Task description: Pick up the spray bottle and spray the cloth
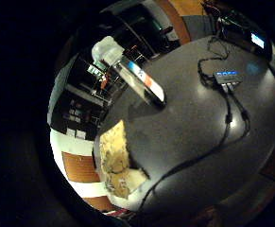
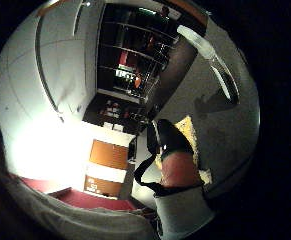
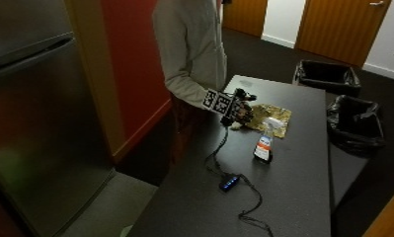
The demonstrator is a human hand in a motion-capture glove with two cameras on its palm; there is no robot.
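A long dark grey bench (image 3: 295, 187) runs down the room, with a person in a pale grey top (image 3: 190, 44) standing at its side near the far end. On the bench in front of them lies a crumpled yellow-gold cloth (image 3: 270, 117), spread flat close to that edge. Just beside the cloth, nearer the middle of the bench, stands a clear plastic spray bottle with a white trigger head and an orange and white label (image 3: 265, 142), upright and touched by nothing. The black-gloved right hand (image 3: 239, 111) hangs above the bench by the cloth's edge, apart from the bottle and holding nothing; whether its fingers are straight or curled I cannot tell. A small black box with blue lights (image 3: 229, 183) sits further along the bench, black cables trailing from it.
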